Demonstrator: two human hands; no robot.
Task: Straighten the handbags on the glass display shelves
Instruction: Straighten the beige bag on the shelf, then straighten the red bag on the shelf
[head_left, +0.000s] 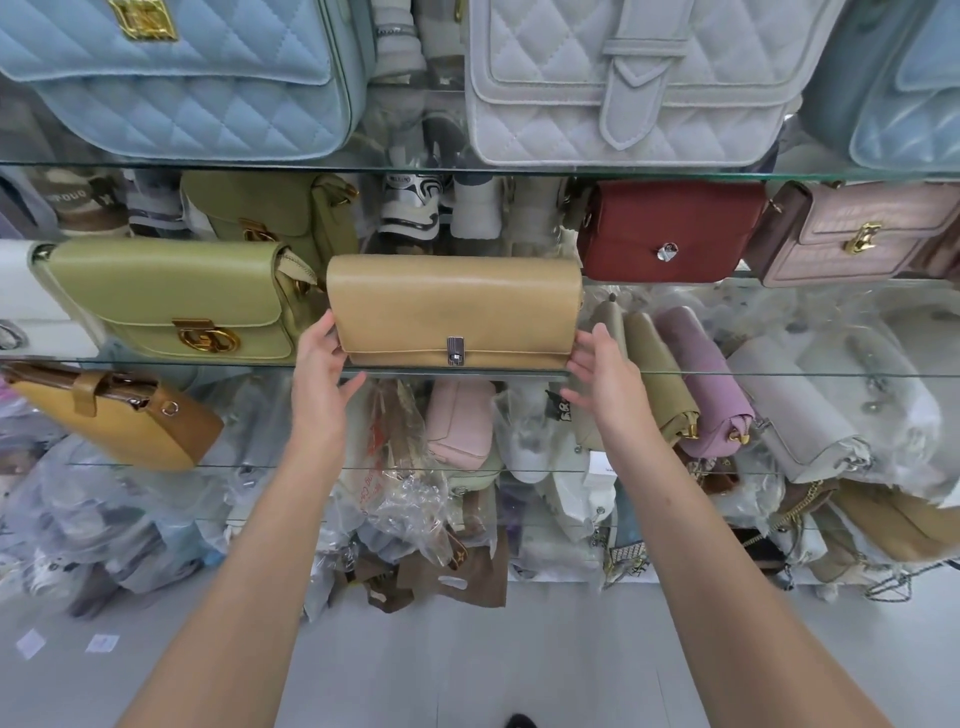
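On the middle glass shelf (156, 360) stands a tan grained-leather handbag (454, 306), oblong, long axis running sideways, silver clasp facing outward. The left hand (323, 370) touches its left end, fingers open; the right hand (605, 376) hovers spread beside its right end.

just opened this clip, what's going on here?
A person is tidying handbags on glass shelves. Both hands flank a tan flap bag at the front edge of the middle shelf: left hand touching its left end, right hand open at its right end. The bag sits upright, clasp forward, between a green bag and a red bag.
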